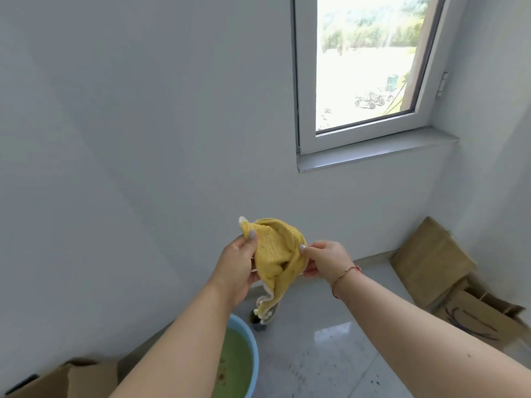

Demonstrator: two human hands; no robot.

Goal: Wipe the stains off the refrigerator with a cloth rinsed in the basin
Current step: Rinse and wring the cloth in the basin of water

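Mid-frame, left hand (237, 265) and right hand (324, 261) both pinch the yellow cloth (277, 254), held up before the wall, basin (244, 360) of greenish water at lower centre.

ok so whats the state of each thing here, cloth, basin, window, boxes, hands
cloth: held up in the air between both hands, bunched, one end hanging down
basin: on the floor, holding murky greenish water
window: appears shut
cardboard boxes: flattened or collapsed, by the right wall
left hand: pinching the cloth's left edge
right hand: pinching the cloth's right edge
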